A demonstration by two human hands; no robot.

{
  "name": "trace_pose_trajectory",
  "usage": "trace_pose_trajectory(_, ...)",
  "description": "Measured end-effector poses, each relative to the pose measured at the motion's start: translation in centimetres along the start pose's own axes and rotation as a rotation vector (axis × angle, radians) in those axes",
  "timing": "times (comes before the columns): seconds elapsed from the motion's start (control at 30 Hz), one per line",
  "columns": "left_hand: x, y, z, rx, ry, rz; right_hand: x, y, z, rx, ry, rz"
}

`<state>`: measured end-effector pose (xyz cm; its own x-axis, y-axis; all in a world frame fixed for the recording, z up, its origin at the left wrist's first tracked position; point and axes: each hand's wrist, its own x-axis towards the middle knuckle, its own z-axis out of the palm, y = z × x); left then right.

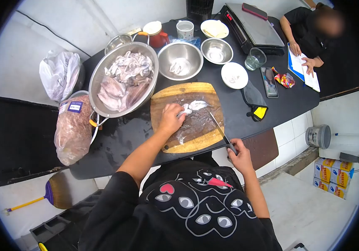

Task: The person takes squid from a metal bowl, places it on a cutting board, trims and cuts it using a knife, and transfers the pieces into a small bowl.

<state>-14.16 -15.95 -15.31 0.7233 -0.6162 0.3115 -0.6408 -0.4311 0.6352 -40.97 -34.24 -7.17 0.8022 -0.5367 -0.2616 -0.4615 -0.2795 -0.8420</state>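
My left hand [172, 119] rests on the wooden cutting board [208, 141], its fingers curled onto the near end of a whitish piece of squid [197, 105]. The fingers partly hide that piece. In my right hand [240, 155], at the board's lower right edge, is a knife [218, 124] held by its dark handle. Its blade slants up and left over the board, the tip close to the squid. Wet smears mark the board's middle. Just left of the board, a large metal colander [97, 106] holds squid bodies and tentacles.
Behind the board stand metal bowls [163, 69] with squid pieces and a white bowl [234, 83]. A phone [269, 82], a glass [255, 59] and a scale [252, 29] are to the right. A bagged frozen block [74, 134] lies left. Another person [309, 33] writes at far right.
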Motion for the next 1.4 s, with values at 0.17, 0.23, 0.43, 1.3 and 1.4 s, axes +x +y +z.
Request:
trace_pose_trajectory(0.17,0.4,0.5,0.5,0.058,-0.031,-0.05,-0.2,-0.7,1.3,-0.112,-0.058,-0.088)
trace_pose_trajectory(0.23,0.6,0.4,0.5,0.078,-0.064,-0.059,0.0,-1.7,1.7,-0.113,-0.132,0.016)
trace_pose_trajectory(0.43,0.2,0.1,0.3,-0.054,0.031,-0.033,1.0,-2.0,4.1,-0.205,-0.147,-0.109)
trace_pose_trajectory(1.3,0.6,-0.2,-0.1,0.067,-0.099,0.016,1.0,-2.6,6.5,-0.233,-0.119,-0.129)
trace_pose_trajectory(1.4,-0.2,-1.0,-0.1,-0.021,-0.04,-0.006,1.1,-2.9,6.6,-0.246,-0.147,-0.149)
